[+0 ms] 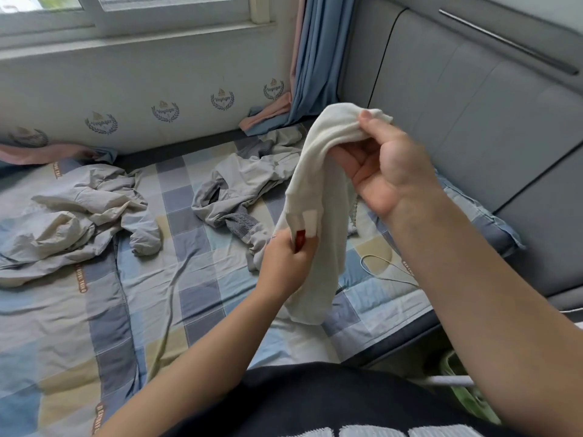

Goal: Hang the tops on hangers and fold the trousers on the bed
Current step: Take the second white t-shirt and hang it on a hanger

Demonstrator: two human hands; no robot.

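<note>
Hands grip 1 cream garment (pixel 315 190) above the near right part of the checked bed (pixel 202 279): the right hand (pixel 388 171) pinches its bunched top edge, the left hand (pixel 287 257) clamps lower down beside a red tag (pixel 299 239). 2 crumpled grey garments lie farther off, 1 left (pixel 79 216), 1 centre (pixel 243 181).
</note>
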